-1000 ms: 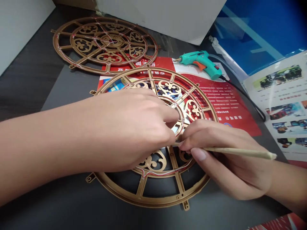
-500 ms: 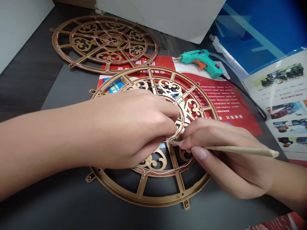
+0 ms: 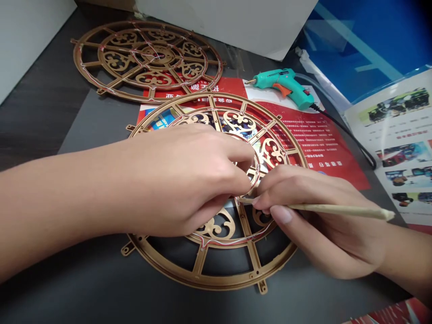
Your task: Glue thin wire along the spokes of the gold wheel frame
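My left hand (image 3: pixel 182 180) lies across a round gold openwork frame (image 3: pixel 216 275), its fingers curled over the frame's inner ring. A thin white-and-red wire (image 3: pixel 229 243) runs along that ring. My right hand (image 3: pixel 313 220) grips a thin wooden stick (image 3: pixel 340 211), whose tip touches the ring beside my left fingertips. The hands nearly meet there and hide the frame's centre. I cannot tell whether my left fingers pinch the ring or the wire.
A second wired gold frame (image 3: pixel 111 93) lies behind, partly on a red printed flyer (image 3: pixel 324 148). A teal glue gun (image 3: pixel 280 83) rests on the flyer, its black cord trailing right past a photo brochure (image 3: pixel 398 144). A white box (image 3: pixel 219 22) stands at the back.
My hands have shifted slightly, with the left fingers moving a little right on the ring. The stick's rear end has swung slightly right. The view has tilted a little.
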A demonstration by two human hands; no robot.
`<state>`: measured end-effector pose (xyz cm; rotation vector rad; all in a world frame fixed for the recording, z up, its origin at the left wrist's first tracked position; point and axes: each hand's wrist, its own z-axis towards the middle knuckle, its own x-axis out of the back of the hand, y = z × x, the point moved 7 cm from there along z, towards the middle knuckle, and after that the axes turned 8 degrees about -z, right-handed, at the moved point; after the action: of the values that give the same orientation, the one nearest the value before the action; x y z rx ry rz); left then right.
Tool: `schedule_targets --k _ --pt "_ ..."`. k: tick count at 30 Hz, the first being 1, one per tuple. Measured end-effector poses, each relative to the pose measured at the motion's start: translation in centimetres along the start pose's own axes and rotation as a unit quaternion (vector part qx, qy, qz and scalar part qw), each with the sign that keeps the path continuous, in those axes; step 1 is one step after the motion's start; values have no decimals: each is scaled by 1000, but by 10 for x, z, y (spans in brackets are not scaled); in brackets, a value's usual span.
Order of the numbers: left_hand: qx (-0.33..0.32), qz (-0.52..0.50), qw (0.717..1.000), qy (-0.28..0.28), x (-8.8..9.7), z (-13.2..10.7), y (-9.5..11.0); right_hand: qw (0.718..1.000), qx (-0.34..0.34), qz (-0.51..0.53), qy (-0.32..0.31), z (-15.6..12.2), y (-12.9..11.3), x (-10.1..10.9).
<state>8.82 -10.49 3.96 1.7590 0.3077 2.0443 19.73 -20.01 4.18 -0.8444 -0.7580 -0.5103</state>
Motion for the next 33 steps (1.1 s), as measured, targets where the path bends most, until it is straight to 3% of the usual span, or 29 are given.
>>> schedule_targets --k 33 --pt "-3 38 999 -9 -1 1 2 1000 -10 2 4 3 3 1"
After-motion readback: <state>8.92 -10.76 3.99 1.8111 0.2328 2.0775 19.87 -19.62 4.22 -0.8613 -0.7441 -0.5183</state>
